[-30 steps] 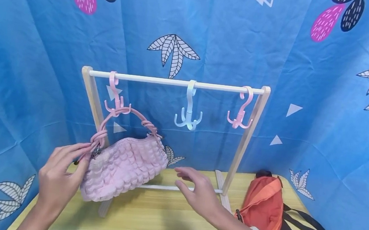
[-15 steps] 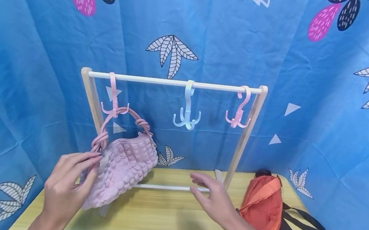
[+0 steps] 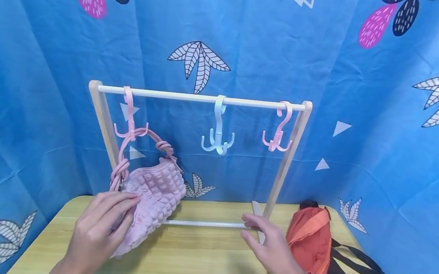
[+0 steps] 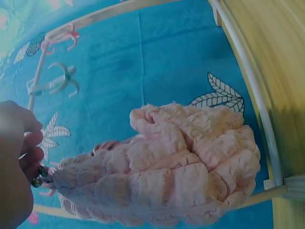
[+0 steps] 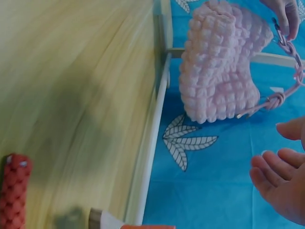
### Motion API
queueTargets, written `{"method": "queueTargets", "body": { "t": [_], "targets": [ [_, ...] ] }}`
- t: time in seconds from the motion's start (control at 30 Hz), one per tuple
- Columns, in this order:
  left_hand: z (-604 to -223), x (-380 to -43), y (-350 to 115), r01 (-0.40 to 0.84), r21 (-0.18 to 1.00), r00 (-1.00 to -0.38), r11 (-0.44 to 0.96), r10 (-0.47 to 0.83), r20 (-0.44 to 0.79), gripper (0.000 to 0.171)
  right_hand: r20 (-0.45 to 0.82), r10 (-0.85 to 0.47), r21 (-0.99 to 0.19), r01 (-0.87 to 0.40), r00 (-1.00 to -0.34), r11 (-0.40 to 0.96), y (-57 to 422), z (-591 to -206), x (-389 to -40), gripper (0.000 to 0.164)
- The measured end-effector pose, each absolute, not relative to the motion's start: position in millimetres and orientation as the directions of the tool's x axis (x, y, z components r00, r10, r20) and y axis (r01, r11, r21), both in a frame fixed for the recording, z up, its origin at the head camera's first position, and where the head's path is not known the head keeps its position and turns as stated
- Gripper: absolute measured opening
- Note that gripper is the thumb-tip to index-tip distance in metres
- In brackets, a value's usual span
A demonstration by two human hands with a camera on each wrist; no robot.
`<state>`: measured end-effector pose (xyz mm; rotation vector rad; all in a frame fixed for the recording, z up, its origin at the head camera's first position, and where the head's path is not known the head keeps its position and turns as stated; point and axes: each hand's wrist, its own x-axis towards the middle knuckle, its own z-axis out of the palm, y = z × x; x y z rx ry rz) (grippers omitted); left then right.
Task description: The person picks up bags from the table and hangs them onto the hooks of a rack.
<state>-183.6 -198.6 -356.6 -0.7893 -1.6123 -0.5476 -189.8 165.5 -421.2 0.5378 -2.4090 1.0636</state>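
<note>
A pink puffy handbag (image 3: 154, 192) hangs by its knotted strap (image 3: 121, 163) from the left pink hook (image 3: 130, 133) on a rack. My left hand (image 3: 102, 222) pinches the bag's left end near the metal strap fitting (image 4: 40, 177), which shows between fingers and thumb in the left wrist view; the exact grip is partly hidden. My right hand (image 3: 272, 248) holds nothing, its fingers loosely bent, apart from the handbag. It also appears at the edge of the right wrist view, with the handbag (image 5: 219, 67) beyond it.
The rack's white rail (image 3: 168, 95) also carries a light blue hook (image 3: 217, 141) and another pink hook (image 3: 276, 142). A red-orange bag (image 3: 310, 238) with black straps lies on the wooden table (image 3: 191, 266) at right. Blue patterned cloth (image 3: 271, 49) surrounds everything.
My left hand has moved rightward and slightly down, and the handbag's left end has swung toward me and right. My right hand has drawn away rightward and down. The view has shifted slightly.
</note>
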Motion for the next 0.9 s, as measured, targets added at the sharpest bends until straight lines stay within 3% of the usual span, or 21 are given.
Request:
{"method": "queueTargets", "body": {
  "t": [0.2,0.53,0.9],
  "targets": [
    [-366,-180,-192,0.728,-0.143,-0.104,0.671,0.314,0.944,0.04,0.565,-0.144,-0.549,-0.5,-0.812,0.67,176,-425,-185,0.035],
    [-382,-187,-176,0.776,-0.092,-0.172,0.624,0.35,0.921,0.037,0.523,-0.047,-0.605,-0.41,-0.851,0.683,195,-433,-174,0.034],
    [-394,-200,-155,0.819,-0.092,-0.168,0.567,0.389,0.906,0.033,0.441,0.01,-0.638,-0.306,-0.897,0.706,214,-440,-165,0.032]
  ]
}}
